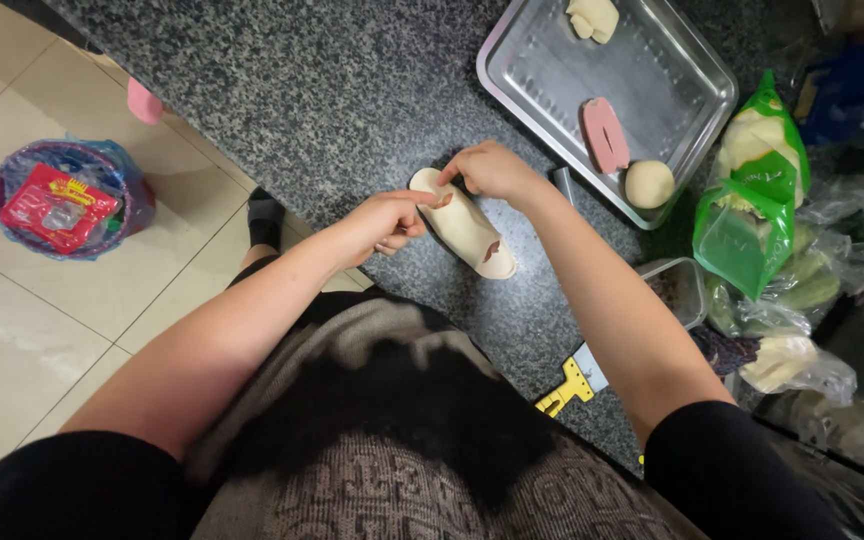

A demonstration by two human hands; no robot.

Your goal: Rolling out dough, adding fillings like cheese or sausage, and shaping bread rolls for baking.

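Lying flat on the speckled granite counter (352,90), near its front edge, was one elongated piece of pale dough (467,235), with a dark smear of filling showing toward its near end.

Grip: the left hand (382,222) had its fingertips pinched together on the upper-left end of the dough; the right hand (492,170) was curled over the same end from the far side, fingers closed on the edge.

Handling, as judged: soft, light, easily stretched or torn, probably slightly tacky; best taken by the edges with fingertips, and supported underneath if lifted.

Nearby: a steel tray (697,70) held a round dough ball (649,184), a pink slab (605,134) and a folded dough piece (592,18). A green bag (752,210) lay just beside the tray.
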